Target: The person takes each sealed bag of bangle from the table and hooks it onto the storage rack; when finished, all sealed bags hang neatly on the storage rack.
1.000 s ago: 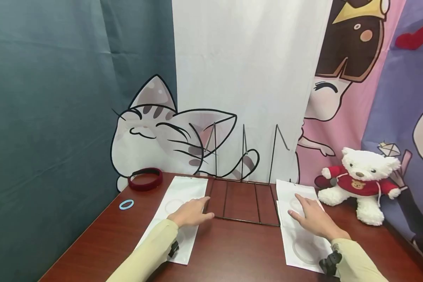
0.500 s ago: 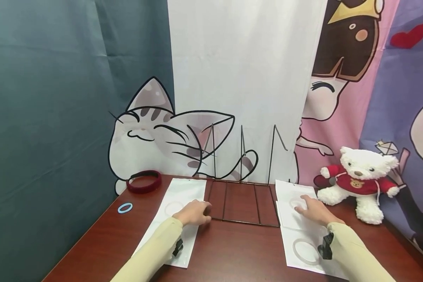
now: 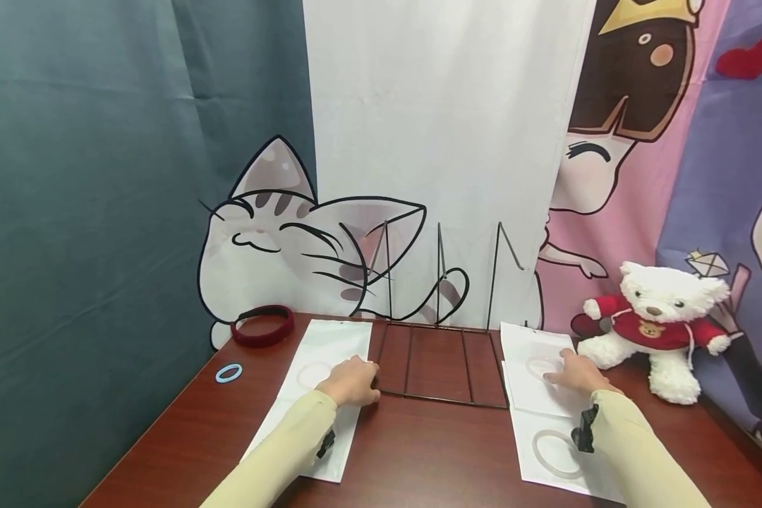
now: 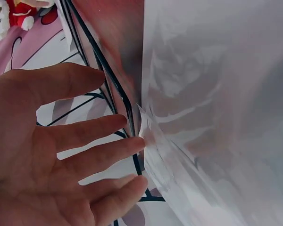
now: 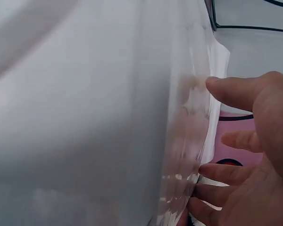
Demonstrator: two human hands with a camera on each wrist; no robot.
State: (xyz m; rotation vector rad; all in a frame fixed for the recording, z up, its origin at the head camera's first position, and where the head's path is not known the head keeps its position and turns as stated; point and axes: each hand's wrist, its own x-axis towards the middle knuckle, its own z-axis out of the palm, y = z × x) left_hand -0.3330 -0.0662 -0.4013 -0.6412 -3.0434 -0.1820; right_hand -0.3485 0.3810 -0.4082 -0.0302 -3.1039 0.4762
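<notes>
My left hand (image 3: 351, 381) rests over the right edge of a long white glossy pouch (image 3: 336, 339) lying left of the black wire rack (image 3: 408, 363). Its fingers are loosely spread, and in the left wrist view the fingertips (image 4: 137, 143) meet the clear film edge. To the right of the rack, my right hand (image 3: 581, 372) touches the upper part of another white pouch (image 3: 527, 339). Seen from the right wrist, thumb and fingers (image 5: 226, 174) lie along that transparent rim without curling round it. Faint ring outlines, a large one (image 3: 536, 455) among them, show on the white surfaces.
A dark red headband (image 3: 263, 339) and a small light blue ring (image 3: 228, 373) lie at the table's left. A white teddy bear (image 3: 667, 289) in a red top sits at the right. The rack's upright prongs (image 3: 493, 275) rise before the printed curtain (image 3: 444, 106).
My right hand has shifted right and away from me, its fingers lowered to the pouch, so the large ring outline is now uncovered. My left fingers have dropped slightly and moved right.
</notes>
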